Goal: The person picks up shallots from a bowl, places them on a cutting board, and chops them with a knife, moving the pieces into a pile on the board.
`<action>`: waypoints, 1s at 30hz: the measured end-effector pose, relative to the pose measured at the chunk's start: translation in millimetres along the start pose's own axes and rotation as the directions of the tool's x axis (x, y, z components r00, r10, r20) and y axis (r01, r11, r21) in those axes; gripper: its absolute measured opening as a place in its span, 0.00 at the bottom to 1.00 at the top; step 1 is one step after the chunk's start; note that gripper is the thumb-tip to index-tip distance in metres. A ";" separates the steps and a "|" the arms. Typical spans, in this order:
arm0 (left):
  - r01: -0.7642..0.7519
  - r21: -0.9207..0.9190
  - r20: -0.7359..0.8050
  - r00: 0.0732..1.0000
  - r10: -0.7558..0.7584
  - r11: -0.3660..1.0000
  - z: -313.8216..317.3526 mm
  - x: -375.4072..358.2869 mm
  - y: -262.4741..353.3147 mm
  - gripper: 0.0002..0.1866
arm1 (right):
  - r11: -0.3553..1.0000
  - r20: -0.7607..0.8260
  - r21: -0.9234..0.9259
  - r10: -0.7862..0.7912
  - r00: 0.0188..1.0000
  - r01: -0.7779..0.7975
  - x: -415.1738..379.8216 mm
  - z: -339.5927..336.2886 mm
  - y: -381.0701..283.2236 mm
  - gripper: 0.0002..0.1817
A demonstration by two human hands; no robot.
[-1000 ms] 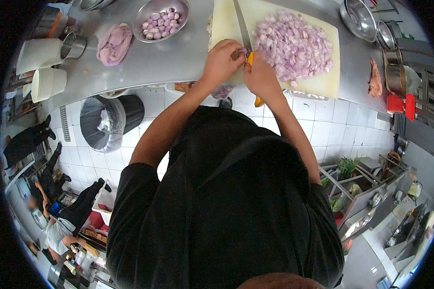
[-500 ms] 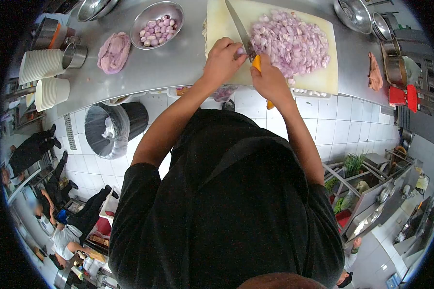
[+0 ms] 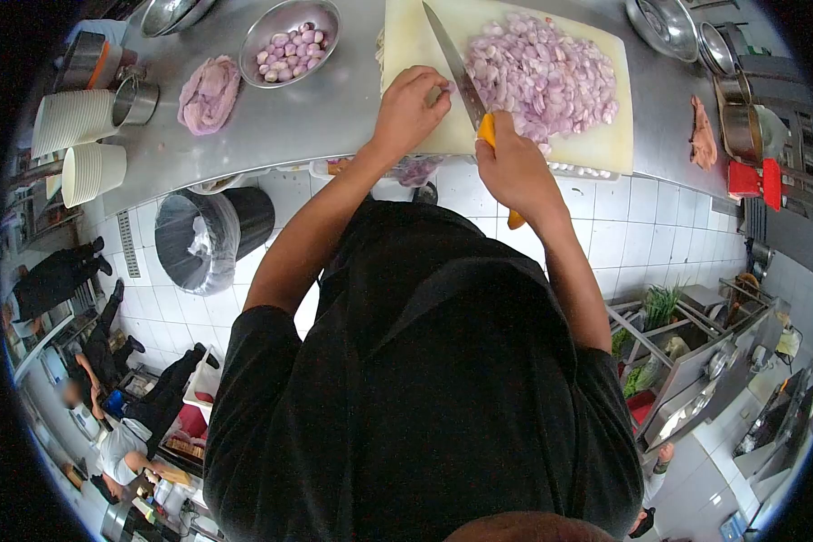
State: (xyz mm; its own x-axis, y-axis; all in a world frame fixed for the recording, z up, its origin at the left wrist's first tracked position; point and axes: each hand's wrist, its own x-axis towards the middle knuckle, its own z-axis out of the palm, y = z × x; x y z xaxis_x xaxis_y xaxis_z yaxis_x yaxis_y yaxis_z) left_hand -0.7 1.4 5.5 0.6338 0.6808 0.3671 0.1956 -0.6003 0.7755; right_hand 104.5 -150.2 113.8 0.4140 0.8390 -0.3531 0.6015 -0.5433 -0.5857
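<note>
My right hand [image 3: 520, 172] is closed around the yellow handle of a long kitchen knife [image 3: 455, 65], whose blade points away from me across the white cutting board [image 3: 409, 41]. Left of the blade, my left hand [image 3: 412, 108] has its fingers curled in a pinch. A bit of pale purple shallot [image 3: 448, 88] shows at its fingertips, mostly hidden. A broad heap of sliced shallots [image 3: 546, 77] covers the board right of the knife. Whole peeled shallots [image 3: 291, 52] lie in a steel bowl [image 3: 255, 68] to the left.
A crumpled pinkish bag or cloth [image 3: 209, 95] and stacked white tubs [image 3: 94, 174] are on the steel counter's left side. Metal bowls [image 3: 664, 29] and a red object [image 3: 755, 182] stand right. A lined bin [image 3: 176, 239] is below left. Other people [image 3: 122, 452] are farther off.
My right hand and the knife have drawn slightly back toward me. My left hand has shifted a little left, away from the blade.
</note>
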 end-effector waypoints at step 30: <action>0.010 -0.109 0.014 1.000 -0.009 0.994 0.8 14.6 -14.4 0.08 | 0.997 -0.045 -0.040 -0.064 0.997 0.062 15.3 20.3 7.0 0.15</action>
State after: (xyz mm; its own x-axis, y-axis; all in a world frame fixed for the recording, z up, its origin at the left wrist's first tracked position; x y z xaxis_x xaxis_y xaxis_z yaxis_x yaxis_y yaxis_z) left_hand 6.3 19.7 -0.7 0.6424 0.6802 0.3531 0.1196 -0.5441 0.8304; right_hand 101.1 -140.5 89.5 0.4052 0.8696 -0.2820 0.6531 -0.4912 -0.5764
